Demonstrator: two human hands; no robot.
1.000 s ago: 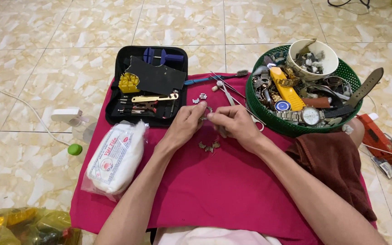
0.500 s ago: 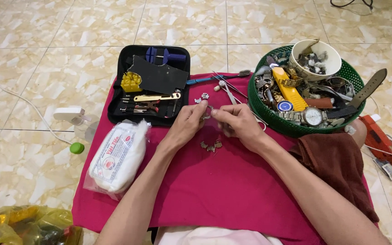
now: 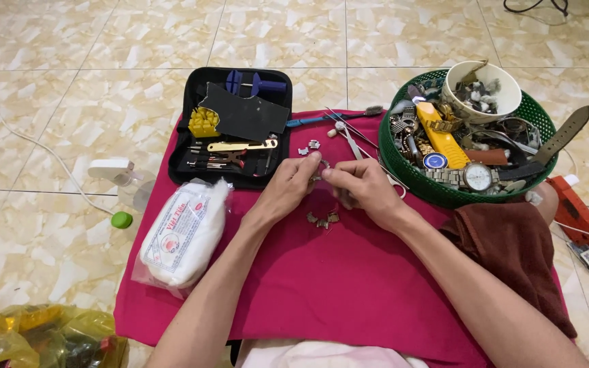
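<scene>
My left hand (image 3: pixel 288 189) and my right hand (image 3: pixel 363 189) meet over a magenta cloth (image 3: pixel 322 286). Their fingertips pinch a small metal watch part (image 3: pixel 320 165) between them. Below the hands a short piece of metal watch band (image 3: pixel 324 219) lies on the cloth. A few loose band links (image 3: pixel 309 146) sit just beyond the fingers. Tweezers and thin metal tools (image 3: pixel 350 140) lie to the right of the links.
An open black tool case (image 3: pixel 234 129) lies at the cloth's far left. A green basket (image 3: pixel 403 170) of watches, straps and a white bowl (image 3: pixel 482 88) stands at right. Also here: a white bag of cotton (image 3: pixel 182 232), a brown cloth (image 3: pixel 512 252), a spray bottle (image 3: pixel 114 170), a yellow bag (image 3: pixel 28 337).
The view has shifted slightly. My two hands stay together over the same spot, still working the small metal part; nothing else has moved.
</scene>
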